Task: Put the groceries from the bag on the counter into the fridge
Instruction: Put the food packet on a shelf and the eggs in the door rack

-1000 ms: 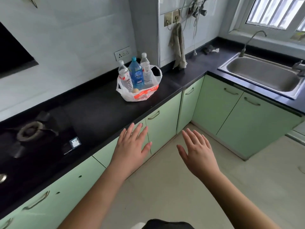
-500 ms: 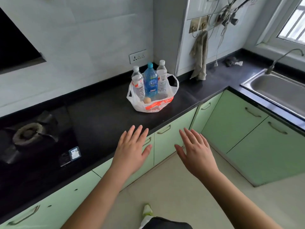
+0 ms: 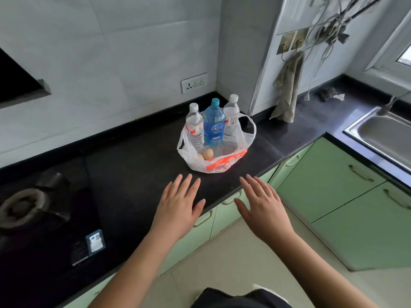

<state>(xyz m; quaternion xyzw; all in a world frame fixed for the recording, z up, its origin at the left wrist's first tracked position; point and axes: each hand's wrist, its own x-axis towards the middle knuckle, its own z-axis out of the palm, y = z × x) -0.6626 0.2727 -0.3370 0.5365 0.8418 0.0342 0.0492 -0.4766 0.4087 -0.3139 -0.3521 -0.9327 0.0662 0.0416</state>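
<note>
Head view shows our left hand [image 3: 178,207] and right hand [image 3: 263,206] held flat above the front edge of the black counter [image 3: 133,174], fingers straight and spread, holding nothing. Neither hand touches the bag.

1. Location. A white plastic bag [image 3: 216,161] sits on the counter near the wall corner, just beyond our fingertips. Its mouth is open and one handle loop [image 3: 250,127] stands up on the right side. The fridge is not in view.

2. Contents. Three bottles stand upright at the back of the bag: a clear bottle [image 3: 195,130] on the left, a blue bottle [image 3: 214,125] in the middle, and a second clear bottle [image 3: 231,120] on the right. Two eggs [image 3: 208,154] lie loose at the bottom front, touching each other.

3. Handling, as we judge it. The bag film is thin and soft and will not support its own shape. The bottles appear full, so we expect them to be heavy and rigid; we would grip each round the body below the shoulder. The eggs are fragile; we would lift them with a light cupped grip, clear of the bottles. Lifting the bag by its handles risks the bottles tipping onto the eggs.
</note>
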